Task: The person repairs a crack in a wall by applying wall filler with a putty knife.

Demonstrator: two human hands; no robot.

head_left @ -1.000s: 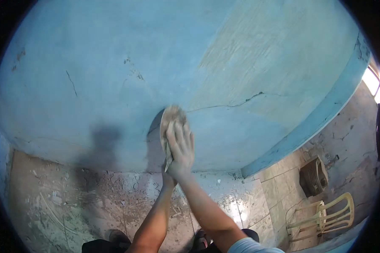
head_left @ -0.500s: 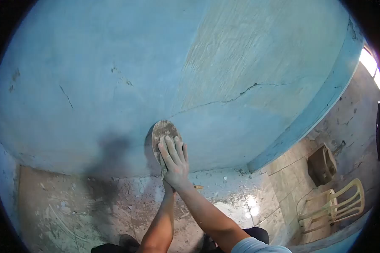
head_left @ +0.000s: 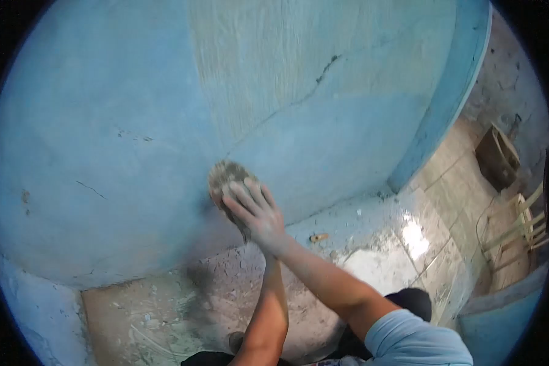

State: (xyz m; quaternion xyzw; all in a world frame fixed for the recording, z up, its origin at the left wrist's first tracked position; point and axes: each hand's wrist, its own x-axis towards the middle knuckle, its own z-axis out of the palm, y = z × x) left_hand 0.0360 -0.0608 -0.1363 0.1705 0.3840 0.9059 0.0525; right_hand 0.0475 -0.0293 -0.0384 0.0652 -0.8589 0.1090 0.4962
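Observation:
My right hand (head_left: 259,213) lies over a flat, oval, plaster-caked tool (head_left: 221,178), its dusty fingers stretched out and pressed on the upper face. The tool rests against the lower part of a blue wall (head_left: 134,91). Its rounded tip touches or nearly touches the lower end of a thin crack (head_left: 271,116) that runs up to the right. Only the wrist side of my left hand (head_left: 271,261) shows beneath the right one, close to the tool's lower end. Its fingers are hidden, so its grip does not show.
Dust and plaster flakes cover the tiled floor (head_left: 165,317). A small tan object (head_left: 318,236) lies near the wall's foot. To the right are a dark bin-like container (head_left: 496,160) and a pale plastic chair (head_left: 521,229). A blue corner edge (head_left: 436,116) juts down the wall's right side.
The view has tilted, so wall and floor appear turned. The tool has shifted slightly along the wall toward the crack's lower end, with my right hand still flat on it.

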